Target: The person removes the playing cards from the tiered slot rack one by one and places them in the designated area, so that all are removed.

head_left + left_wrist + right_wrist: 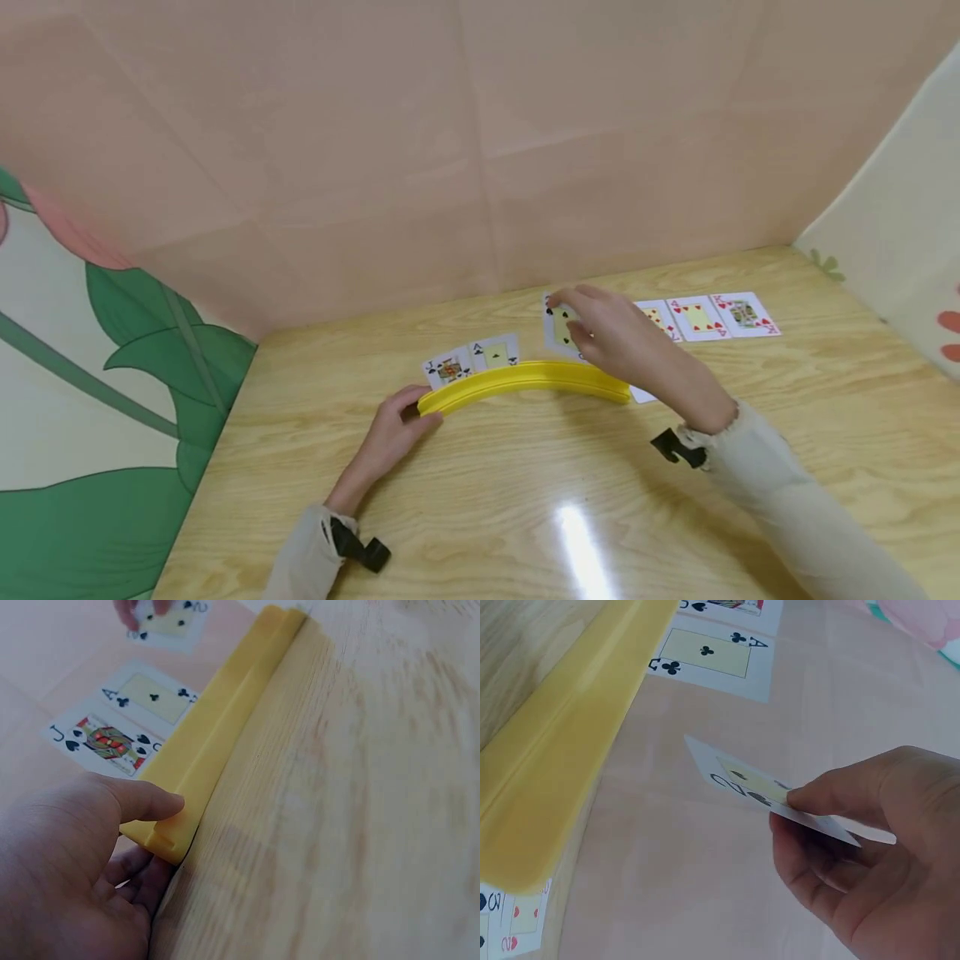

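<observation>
A curved yellow card holder [525,377] stands on the wooden table. My left hand [392,429] grips its left end, the thumb in front and the other fingers behind, as the left wrist view [82,840] shows. Upright in the holder are a jack of spades [449,369] and, beside it, an ace of clubs [495,354]. Above the holder, to the right of the ace, my right hand [611,333] pinches a black-suited playing card [735,776] between thumb and fingers. That card is apart from the holder in the right wrist view.
Right of the holder lie face-up cards: a diamond card [658,318] partly hidden by my right arm, a four of hearts [698,318] and a king of hearts [745,314]. More cards [525,915] lie by the holder's right end. A pink cloth wall [375,208] rises behind the table.
</observation>
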`<act>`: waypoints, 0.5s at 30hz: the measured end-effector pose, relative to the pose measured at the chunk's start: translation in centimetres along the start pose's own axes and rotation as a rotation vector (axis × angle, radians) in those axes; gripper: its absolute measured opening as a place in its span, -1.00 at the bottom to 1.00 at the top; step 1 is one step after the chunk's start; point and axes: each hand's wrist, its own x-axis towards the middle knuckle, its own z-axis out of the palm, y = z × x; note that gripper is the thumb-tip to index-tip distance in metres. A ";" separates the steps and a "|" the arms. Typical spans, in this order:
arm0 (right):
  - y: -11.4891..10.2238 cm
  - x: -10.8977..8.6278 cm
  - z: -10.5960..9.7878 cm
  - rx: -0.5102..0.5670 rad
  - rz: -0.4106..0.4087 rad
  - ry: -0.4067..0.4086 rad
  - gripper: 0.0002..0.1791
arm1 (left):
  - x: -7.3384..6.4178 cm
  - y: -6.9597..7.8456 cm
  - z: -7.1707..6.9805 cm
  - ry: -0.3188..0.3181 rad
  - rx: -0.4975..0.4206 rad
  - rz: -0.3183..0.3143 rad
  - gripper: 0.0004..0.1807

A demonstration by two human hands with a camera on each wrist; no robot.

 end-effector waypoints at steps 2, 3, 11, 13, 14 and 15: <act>0.1 -0.3 0.0 -0.004 -0.044 0.045 -0.60 | -0.1 0.0 -0.1 0.004 0.000 0.001 -0.67; 0.1 -0.5 -0.1 -0.005 -0.065 0.067 -0.60 | -0.1 0.0 -0.1 0.002 -0.005 -0.006 -0.67; 0.1 -2.1 -0.5 -0.011 -0.146 0.183 -0.65 | 0.0 0.0 -0.1 -0.024 -0.037 -0.017 -0.67; 0.1 -2.5 -0.6 -0.015 -0.147 0.194 -0.66 | 0.0 0.0 0.0 -0.023 -0.037 -0.017 -0.66; 0.1 -2.6 -0.6 -0.015 -0.147 0.198 -0.66 | 0.0 0.1 0.0 -0.020 -0.037 -0.017 -0.66; 0.1 -2.8 -0.6 -0.014 -0.149 0.203 -0.66 | 0.0 0.1 0.0 -0.018 -0.037 -0.018 -0.66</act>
